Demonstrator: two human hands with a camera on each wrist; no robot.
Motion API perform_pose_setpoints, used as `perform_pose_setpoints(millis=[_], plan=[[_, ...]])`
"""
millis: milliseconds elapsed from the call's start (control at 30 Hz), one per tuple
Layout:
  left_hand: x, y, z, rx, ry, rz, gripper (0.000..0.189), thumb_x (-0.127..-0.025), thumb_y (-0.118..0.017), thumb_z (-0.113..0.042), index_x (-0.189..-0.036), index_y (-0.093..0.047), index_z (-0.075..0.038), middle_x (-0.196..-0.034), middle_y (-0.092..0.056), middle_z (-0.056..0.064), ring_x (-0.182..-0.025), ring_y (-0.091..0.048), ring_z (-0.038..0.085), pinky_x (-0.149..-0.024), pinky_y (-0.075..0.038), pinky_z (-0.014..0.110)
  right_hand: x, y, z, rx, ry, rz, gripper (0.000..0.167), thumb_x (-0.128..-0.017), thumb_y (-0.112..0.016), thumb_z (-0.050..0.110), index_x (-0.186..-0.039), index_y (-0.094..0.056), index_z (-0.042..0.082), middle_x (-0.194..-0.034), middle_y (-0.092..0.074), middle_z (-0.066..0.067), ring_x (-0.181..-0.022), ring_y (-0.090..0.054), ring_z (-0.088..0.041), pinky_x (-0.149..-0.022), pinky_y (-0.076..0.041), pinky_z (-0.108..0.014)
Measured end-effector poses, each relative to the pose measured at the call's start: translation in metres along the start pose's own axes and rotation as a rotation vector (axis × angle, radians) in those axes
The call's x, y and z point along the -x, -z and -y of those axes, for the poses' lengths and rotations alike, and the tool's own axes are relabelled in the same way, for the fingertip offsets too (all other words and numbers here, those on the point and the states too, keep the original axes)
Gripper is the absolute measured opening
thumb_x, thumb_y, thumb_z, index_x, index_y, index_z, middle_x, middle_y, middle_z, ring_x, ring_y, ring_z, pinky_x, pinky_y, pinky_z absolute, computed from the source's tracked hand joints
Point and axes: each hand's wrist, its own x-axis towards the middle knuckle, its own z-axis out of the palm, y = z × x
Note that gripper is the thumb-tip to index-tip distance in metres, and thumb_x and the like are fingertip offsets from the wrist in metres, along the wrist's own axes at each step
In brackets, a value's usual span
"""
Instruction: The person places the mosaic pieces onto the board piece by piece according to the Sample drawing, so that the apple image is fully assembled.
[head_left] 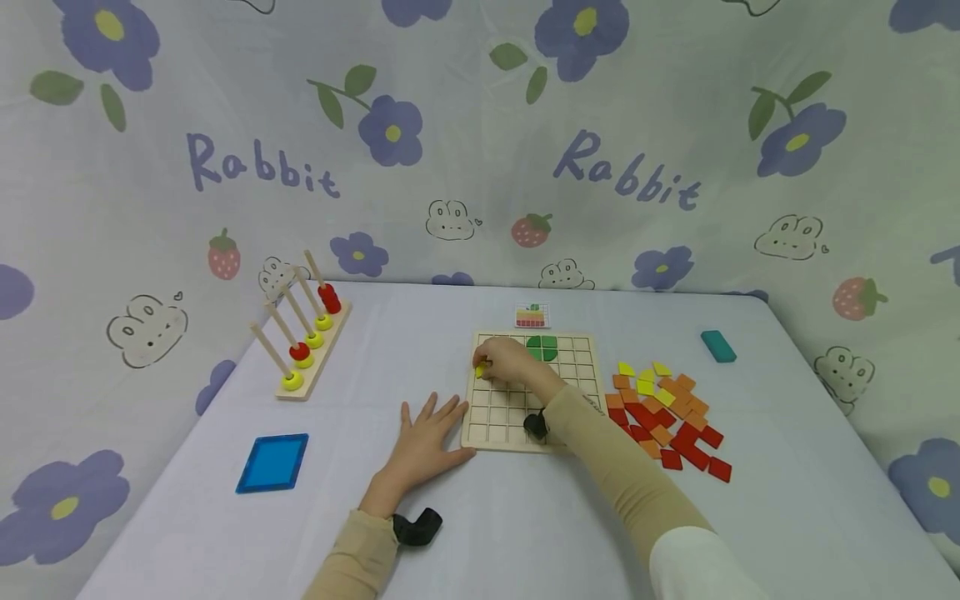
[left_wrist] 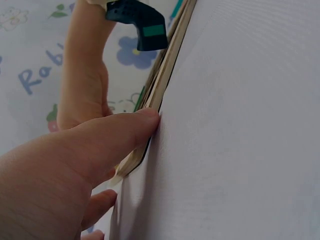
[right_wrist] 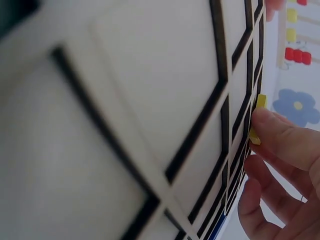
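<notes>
Placing a tile looks to be the step in hand: R grip [head_left: 512, 362] pinches a small flat yellow tile [right_wrist: 262, 101] btw thumb & fingers, at the left side of the pale wooden grid board [head_left: 498, 417] beneath it. Can't tell if the tile touches the board or hangs just clear. L grip [head_left: 422, 442], left of R grip & nearer the person, is spread, thumb against the board's edge, prob. steadying it. Just right of R grip, flat green tiles w/ rounded corners [head_left: 550, 347] sit on the grid; beyond it lies a small printed card [head_left: 532, 317], green over coloured bands. Well right of R grip, on the white worktop [head_left: 570, 517]: loose flat yellow tiles [head_left: 645, 387], orange tiles [head_left: 681, 407] & red tiles [head_left: 720, 469]. Next move prob. calls for squaring the pinched tile to one cell, lowering it flat & letting go w/o nudging the board; main risk = landing askew on a grid line.
</notes>
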Motion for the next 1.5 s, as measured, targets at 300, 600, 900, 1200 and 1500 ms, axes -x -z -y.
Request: perform_pose_setpoints(millis=[300, 600, 900, 1200, 1500], plan=[[0.0001, -0.0002, -0.0009, 0.002, -0.001, -0.004, 0.073, -0.079, -0.064, -0.053, -0.139, -0.043, -0.017, -0.144, -0.039, 0.005, -0.137, -0.022, 0.038, -0.101, -0.002, 0.071, 0.0020, 0.0007, -0.0019, 0.044, -0.039, -0.059, 0.014, -0.083, -0.070, 0.019, -0.096, -0.071, 0.014, -0.097, -0.064, 0.001, -0.089, -0.058, -0.014, -0.082, -0.047, -0.031], [0.0003, -0.0008, -0.0008, -0.004, 0.012, 0.006, 0.074, -0.079, -0.063, -0.054, -0.140, -0.042, -0.017, -0.145, -0.039, 0.005, -0.137, -0.021, 0.038, -0.101, -0.002, 0.070, 0.0011, -0.0011, -0.0058, -0.021, -0.087, -0.068, 0.017, -0.080, -0.072, 0.024, -0.095, -0.071, 0.015, -0.086, -0.064, 0.003, -0.078, -0.054, -0.011, -0.073, -0.046, -0.029], [-0.0003, -0.0011, -0.0011, -0.006, 0.013, 0.010, 0.074, -0.079, -0.063, -0.054, -0.140, -0.042, -0.017, -0.145, -0.038, 0.004, -0.137, -0.021, 0.038, -0.101, -0.001, 0.070, 0.0044, 0.0028, -0.0024, -0.039, -0.095, -0.040, 0.018, -0.085, -0.067, 0.018, -0.102, -0.071, 0.012, -0.100, -0.067, -0.001, -0.089, -0.059, -0.014, -0.082, -0.048, -0.032], [0.0000, 0.0011, -0.0023, 0.005, 0.014, 0.010, 0.074, -0.080, -0.063, -0.053, -0.140, -0.042, -0.017, -0.145, -0.038, 0.005, -0.137, -0.020, 0.038, -0.101, -0.001, 0.070, 0.0029, 0.0018, -0.0036, -0.053, -0.092, -0.049, 0.015, -0.084, -0.068, 0.015, -0.099, -0.072, 0.013, -0.093, -0.065, -0.001, -0.084, -0.056, -0.014, -0.078, -0.047, -0.031], [0.0003, 0.0009, -0.0025, 0.003, 0.023, 0.017, 0.073, -0.080, -0.063, -0.053, -0.140, -0.042, -0.017, -0.145, -0.038, 0.005, -0.137, -0.020, 0.038, -0.102, -0.001, 0.069, 0.0031, 0.0065, -0.0044, -0.065, -0.120, -0.014, 0.033, -0.085, -0.056, -0.002, -0.110, -0.070, 0.014, -0.112, -0.066, -0.003, -0.102, -0.058, -0.019, -0.088, -0.047, -0.034]])
